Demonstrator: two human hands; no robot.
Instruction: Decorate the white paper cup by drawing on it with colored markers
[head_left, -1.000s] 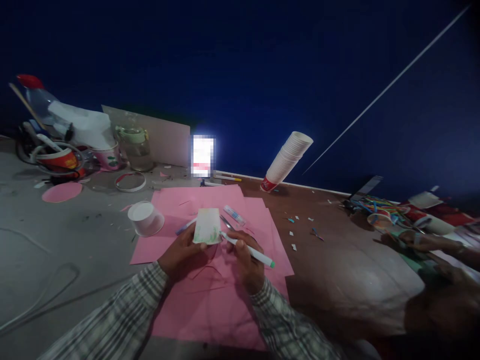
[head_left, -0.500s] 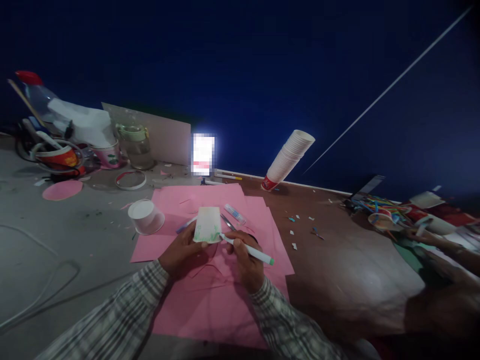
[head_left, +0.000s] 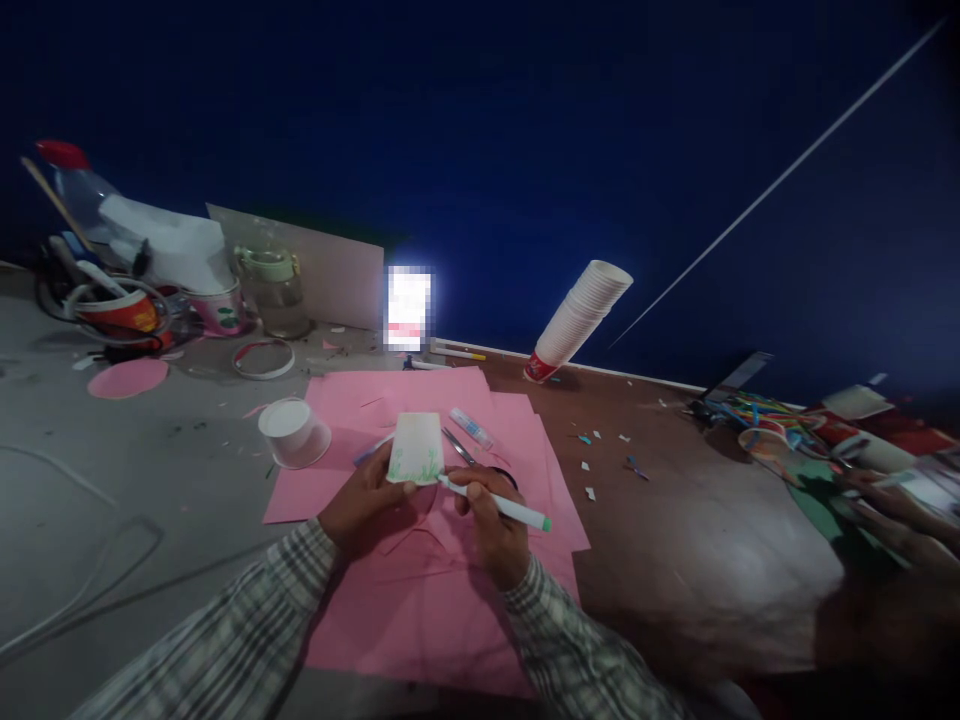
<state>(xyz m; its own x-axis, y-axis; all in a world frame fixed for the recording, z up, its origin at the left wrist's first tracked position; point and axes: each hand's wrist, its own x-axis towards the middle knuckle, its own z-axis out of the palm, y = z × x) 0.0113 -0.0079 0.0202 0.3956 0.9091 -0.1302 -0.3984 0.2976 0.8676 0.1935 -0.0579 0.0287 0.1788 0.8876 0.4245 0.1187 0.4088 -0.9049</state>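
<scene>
The left hand (head_left: 361, 500) holds a small white paper cup (head_left: 417, 445) over the pink paper (head_left: 367, 625). Its thumb is by the near edge and its other fingers go behind the cup, so it is pinching it. The wide end of the cup points toward the person. Green lines that look like grass run along that end.

The right hand (head_left: 491, 520) pinches a white marker (head_left: 517, 512) with a green end. The tip is at the cup's lower right corner, but I cannot tell if it touches. Both sleeves are checked.

Just past the right hand, scissors (head_left: 459, 446) lie on the pink paper, with a clear tube (head_left: 471, 428) beside them. A blue pen (head_left: 367, 453) lies beyond the left hand, partly hidden. A short white tub (head_left: 295, 434) sits by the left edge of the paper.

At the back of the surface (head_left: 675, 530), a tall stack of cups (head_left: 577, 320) leans to the right. A glass jar (head_left: 277, 295) with a green top stands at the back left. A pink paper circle (head_left: 127, 378) lies in front of a red cup (head_left: 124, 315) full of things. At the far right, another person's hand (head_left: 889, 510) is near a green sheet (head_left: 821, 505).
</scene>
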